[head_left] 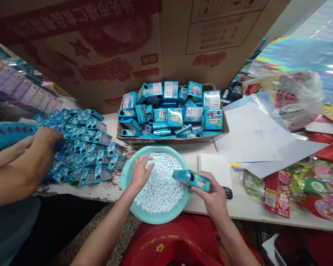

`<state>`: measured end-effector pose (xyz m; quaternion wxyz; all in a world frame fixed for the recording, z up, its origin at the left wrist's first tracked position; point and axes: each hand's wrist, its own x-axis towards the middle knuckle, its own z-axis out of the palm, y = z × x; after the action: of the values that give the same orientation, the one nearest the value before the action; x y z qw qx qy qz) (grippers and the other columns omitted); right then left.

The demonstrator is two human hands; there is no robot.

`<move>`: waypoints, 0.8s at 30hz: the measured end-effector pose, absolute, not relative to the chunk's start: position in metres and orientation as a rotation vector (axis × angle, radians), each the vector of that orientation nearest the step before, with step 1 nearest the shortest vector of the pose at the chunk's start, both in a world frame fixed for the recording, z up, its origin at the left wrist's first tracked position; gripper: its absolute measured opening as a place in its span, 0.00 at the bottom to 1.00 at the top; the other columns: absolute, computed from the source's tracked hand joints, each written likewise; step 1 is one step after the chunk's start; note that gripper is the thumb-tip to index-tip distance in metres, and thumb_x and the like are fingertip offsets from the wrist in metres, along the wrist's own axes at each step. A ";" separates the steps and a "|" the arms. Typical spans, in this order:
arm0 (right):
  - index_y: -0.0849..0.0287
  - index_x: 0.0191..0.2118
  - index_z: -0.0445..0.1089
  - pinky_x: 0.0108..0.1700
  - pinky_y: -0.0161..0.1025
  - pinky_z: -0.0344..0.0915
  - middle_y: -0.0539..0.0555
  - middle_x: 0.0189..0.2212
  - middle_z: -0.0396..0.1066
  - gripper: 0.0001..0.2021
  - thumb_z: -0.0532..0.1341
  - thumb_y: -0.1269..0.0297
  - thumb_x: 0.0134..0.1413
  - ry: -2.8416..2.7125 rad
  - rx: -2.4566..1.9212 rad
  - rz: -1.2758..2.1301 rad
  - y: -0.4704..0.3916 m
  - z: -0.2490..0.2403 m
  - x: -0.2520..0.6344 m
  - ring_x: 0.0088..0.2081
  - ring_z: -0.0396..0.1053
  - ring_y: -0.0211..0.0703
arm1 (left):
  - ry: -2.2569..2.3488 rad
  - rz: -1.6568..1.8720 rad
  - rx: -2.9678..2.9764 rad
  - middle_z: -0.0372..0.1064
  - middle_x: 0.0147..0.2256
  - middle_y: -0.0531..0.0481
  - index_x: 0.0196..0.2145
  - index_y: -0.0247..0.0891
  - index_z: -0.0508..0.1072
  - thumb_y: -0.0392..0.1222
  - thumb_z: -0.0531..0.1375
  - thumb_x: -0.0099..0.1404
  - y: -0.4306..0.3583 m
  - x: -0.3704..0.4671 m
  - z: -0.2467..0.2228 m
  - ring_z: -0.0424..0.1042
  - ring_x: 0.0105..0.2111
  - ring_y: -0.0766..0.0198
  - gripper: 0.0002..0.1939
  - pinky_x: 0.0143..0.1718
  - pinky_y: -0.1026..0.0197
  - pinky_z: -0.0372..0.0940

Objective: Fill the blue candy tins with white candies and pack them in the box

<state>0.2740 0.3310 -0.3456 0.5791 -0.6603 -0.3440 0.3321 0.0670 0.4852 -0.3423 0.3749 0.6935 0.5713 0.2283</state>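
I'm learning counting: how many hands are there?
3: left hand over white candies, right hand holding a candy box, co-worker's hand by piled boxes. Another may be hidden behind it.

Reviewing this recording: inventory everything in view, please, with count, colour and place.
basin: one, turquoise, front centre
candies: many, pale, in basin
held box: one, blue, right hand
carton: one, dark-printed, behind basin
cartoned boxes: many, blue
piled boxes: many, blue, left
cardboard box: one, brown, back
flat device: one, white, right of basin
papers: several, white, right
plastic bag: one, translucent, far right
packets: several, multicoloured, right
table: one, worn white, beneath
co-worker's arms: two, left
left hand: one, over candies
right hand: one, beside basin
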 end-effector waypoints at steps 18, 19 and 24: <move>0.59 0.58 0.57 0.59 0.61 0.54 0.65 0.55 0.59 0.32 0.65 0.55 0.48 -0.725 -1.828 0.103 0.321 -0.356 0.309 0.58 0.58 0.56 | 1.295 1.007 1.671 0.69 0.35 0.50 0.41 0.40 0.63 0.43 0.67 0.50 0.560 0.184 -0.325 0.70 0.35 0.63 0.22 0.36 0.61 0.64; 0.57 0.59 0.56 0.59 0.59 0.56 0.63 0.56 0.59 0.31 0.64 0.56 0.50 -0.679 -1.713 0.302 0.327 -0.347 0.294 0.58 0.59 0.54 | 1.254 1.003 1.744 0.69 0.38 0.49 0.43 0.41 0.63 0.43 0.66 0.51 0.533 0.173 -0.321 0.70 0.36 0.62 0.23 0.37 0.61 0.65; 0.53 0.64 0.43 0.58 0.53 0.61 0.63 0.60 0.55 0.50 0.71 0.56 0.38 -0.429 -1.310 0.953 0.352 -0.329 0.233 0.57 0.62 0.55 | 0.672 0.596 2.018 0.69 0.47 0.42 0.49 0.40 0.66 0.42 0.61 0.57 0.428 0.114 -0.325 0.68 0.49 0.54 0.22 0.50 0.52 0.63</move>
<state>0.2335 0.3524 -0.3285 0.6688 -0.5812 -0.1902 0.4228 0.1140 0.4279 -0.3251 0.4497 0.8160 0.2719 0.2409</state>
